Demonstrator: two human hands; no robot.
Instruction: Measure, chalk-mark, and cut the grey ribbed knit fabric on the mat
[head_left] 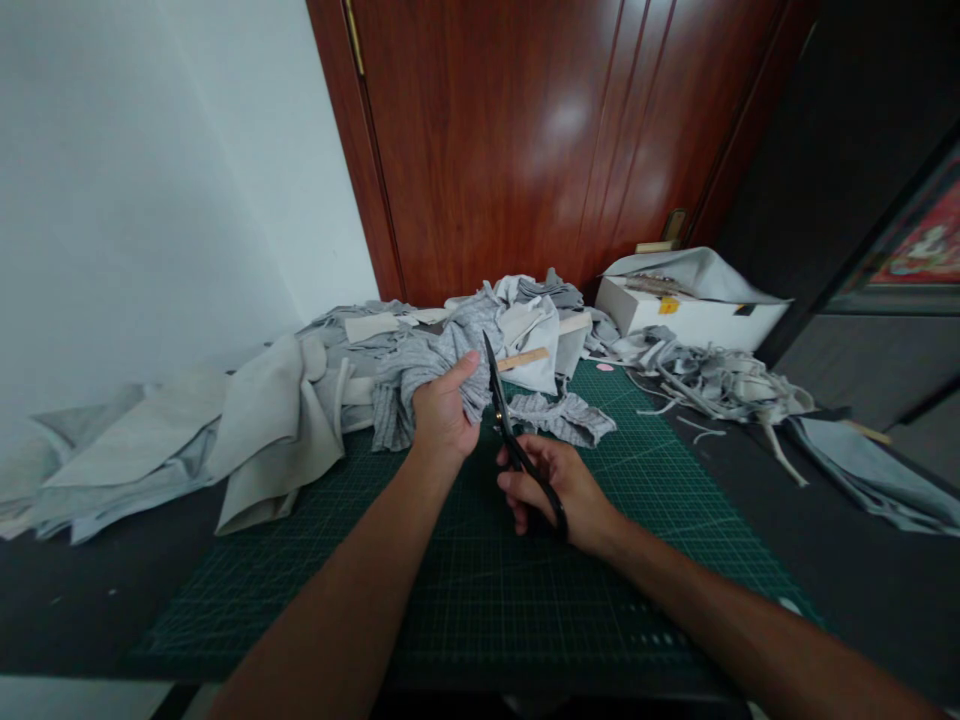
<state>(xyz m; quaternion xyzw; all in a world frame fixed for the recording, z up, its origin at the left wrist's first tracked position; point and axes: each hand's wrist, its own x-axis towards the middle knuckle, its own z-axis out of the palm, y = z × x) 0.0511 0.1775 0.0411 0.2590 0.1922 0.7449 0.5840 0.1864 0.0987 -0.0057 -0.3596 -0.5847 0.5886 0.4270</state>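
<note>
My left hand (448, 408) grips a bunched piece of grey striped fabric (427, 365), thumb on top, above the green cutting mat (480, 580). My right hand (553, 490) has its fingers through the handles of black scissors (517, 445). Their blades point up and away, right beside the edge of the held fabric; whether cloth lies between them I cannot tell. Just right of the blades, a smaller strip of the same striped fabric (574, 418) lies on the mat. Behind the scissors a wooden ruler (523, 359) pokes out over the cloth.
Pale fabric pieces (262, 420) are heaped at the left. Behind my hands is a pile of grey and white cloth (540, 300). On the right sit a white box (690, 315), a tangle of fabric scraps (720, 380) and folded cloth (877, 475). A wooden door (510, 140) stands behind.
</note>
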